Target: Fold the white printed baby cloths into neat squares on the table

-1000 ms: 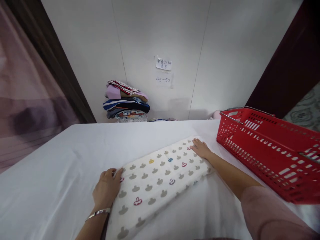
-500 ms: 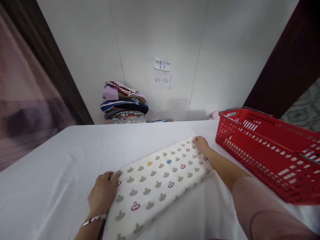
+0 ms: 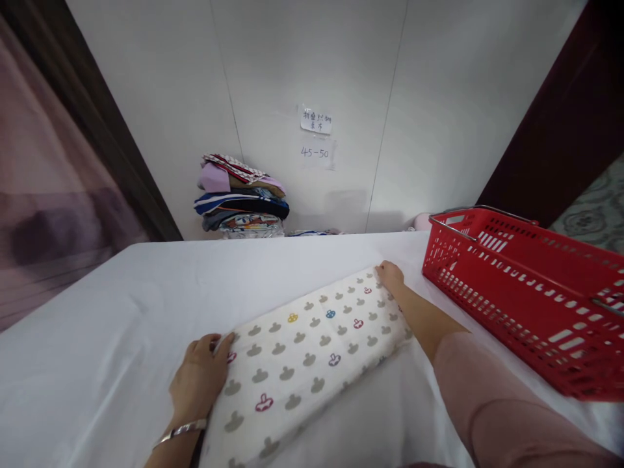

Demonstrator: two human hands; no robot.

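A white cloth [image 3: 309,357] printed with grey and coloured mushrooms lies folded into a long strip, slanting across the white-covered table [image 3: 160,286]. At its left end, my left hand [image 3: 202,370] pinches the far corner between thumb and fingers; a silver bracelet circles that wrist. My right hand [image 3: 390,275] is closed on the far right corner, its fingers curled around the edge and partly hidden. The near left part of the cloth runs out of the bottom of the view.
A red plastic basket [image 3: 517,292] with metal handles stands on the right of the table. Behind the far edge, a stack of folded fabrics [image 3: 244,198] rises against the wall. Handwritten paper signs [image 3: 316,121] hang above. A pink curtain [image 3: 53,182] hangs at the left.
My right hand has gone from lying flat on the cloth to gripping its far right corner. My left hand keeps its hold on the left corner. The view has shifted slightly.
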